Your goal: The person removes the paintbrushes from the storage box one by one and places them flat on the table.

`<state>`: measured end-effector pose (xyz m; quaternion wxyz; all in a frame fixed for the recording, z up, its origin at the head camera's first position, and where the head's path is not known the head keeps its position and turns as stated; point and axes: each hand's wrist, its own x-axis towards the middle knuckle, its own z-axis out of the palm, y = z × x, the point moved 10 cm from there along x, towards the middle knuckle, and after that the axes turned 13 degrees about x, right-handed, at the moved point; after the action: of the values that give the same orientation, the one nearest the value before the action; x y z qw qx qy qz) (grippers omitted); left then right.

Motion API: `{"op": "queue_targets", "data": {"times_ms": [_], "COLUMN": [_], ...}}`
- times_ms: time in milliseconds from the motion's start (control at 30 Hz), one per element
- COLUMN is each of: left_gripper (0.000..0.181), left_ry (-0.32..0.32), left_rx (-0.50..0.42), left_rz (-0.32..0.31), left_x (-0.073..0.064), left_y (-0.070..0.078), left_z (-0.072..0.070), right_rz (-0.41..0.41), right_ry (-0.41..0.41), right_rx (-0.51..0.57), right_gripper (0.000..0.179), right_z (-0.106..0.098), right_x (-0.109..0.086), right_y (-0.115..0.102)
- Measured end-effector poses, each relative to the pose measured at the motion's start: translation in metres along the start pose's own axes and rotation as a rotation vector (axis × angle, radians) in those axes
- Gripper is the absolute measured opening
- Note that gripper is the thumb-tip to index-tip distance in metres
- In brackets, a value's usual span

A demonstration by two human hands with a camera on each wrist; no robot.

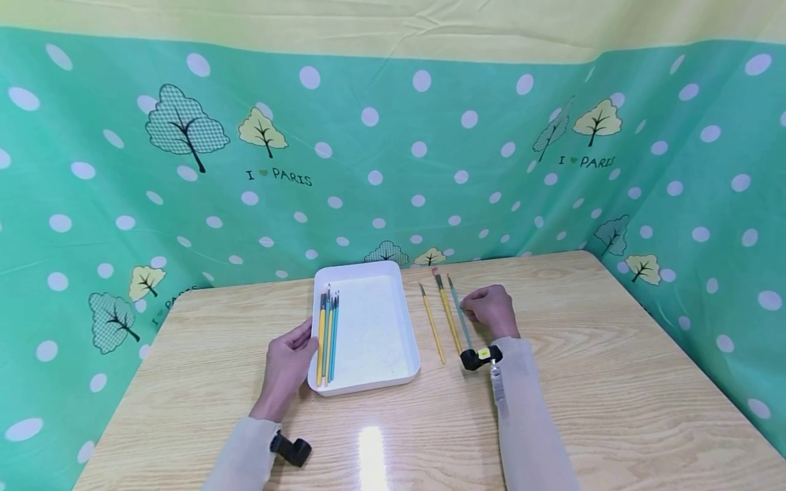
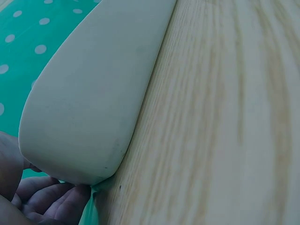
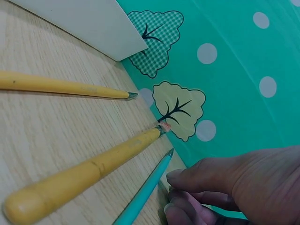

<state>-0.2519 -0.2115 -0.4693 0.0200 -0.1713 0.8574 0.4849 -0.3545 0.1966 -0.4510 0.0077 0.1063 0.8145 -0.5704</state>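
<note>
A white tray lies on the table, and several paintbrushes with yellow and teal handles rest along its left side. My left hand grips the tray's left rim, thumb at the edge; its fingers show by the tray's corner in the left wrist view. Right of the tray lie a thin yellow paintbrush, a thicker yellow paintbrush and a teal paintbrush. My right hand is just right of the teal brush, fingers loosely bent. In the right wrist view its fingertips appear apart from the handle.
The wooden table extends to both sides of the tray. A green dotted cloth with printed trees hangs behind the table and at its sides, close to the tray's far end.
</note>
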Motion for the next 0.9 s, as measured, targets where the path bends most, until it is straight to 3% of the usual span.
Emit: {"op": "queue_targets", "data": {"times_ms": [400, 900], "left_gripper": [0.051, 0.051], "left_ry": [0.003, -0.004], "left_rx": [0.001, 0.002], "left_rz": [0.003, -0.005], "left_x": [0.0014, 0.0004], "left_y": [-0.0005, -0.0018], "left_z": [-0.0003, 0.0002], "right_rz": [0.017, 0.106], "right_ry": [-0.009, -0.041], "right_rx": [0.024, 0.263], "right_gripper": [0.017, 0.023], "right_z": [-0.0002, 0.0084], "right_x": [-0.0019, -0.0029], "right_y": [-0.0016, 0.0012]}}
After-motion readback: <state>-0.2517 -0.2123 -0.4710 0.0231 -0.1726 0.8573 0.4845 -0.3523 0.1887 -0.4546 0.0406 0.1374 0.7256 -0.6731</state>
